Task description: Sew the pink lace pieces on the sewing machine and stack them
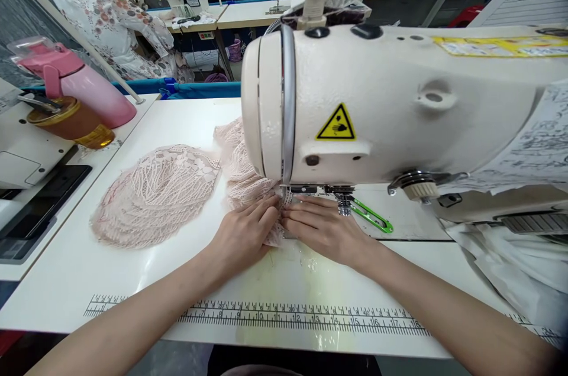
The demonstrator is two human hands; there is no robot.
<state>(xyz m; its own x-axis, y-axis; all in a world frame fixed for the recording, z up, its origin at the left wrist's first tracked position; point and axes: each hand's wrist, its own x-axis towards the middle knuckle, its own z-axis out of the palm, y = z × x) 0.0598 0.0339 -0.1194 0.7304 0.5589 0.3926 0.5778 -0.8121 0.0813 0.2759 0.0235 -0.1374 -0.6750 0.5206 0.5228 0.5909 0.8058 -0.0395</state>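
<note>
Pale pink lace fabric (248,178) lies bunched beside and under the head of a white sewing machine (377,104). My left hand (248,225) is closed on the lace's near edge, its fingers bent and pressed together just left of the needle area. Opposite it, my right hand (326,225) lies flat, fingers stretched toward the lace edge under the machine head. The needle and the fabric beneath it are mostly hidden. To the left, a stack of matching lace pieces (155,195) rests on the white table (199,311).
Green thread snips (373,216) lie right of the needle area. A printed ruler (284,315) runs along the front edge. At left are a pink bottle (84,80), an amber jar (73,122) and a dark phone (48,198). Another person (119,33) sits beyond, near more machines.
</note>
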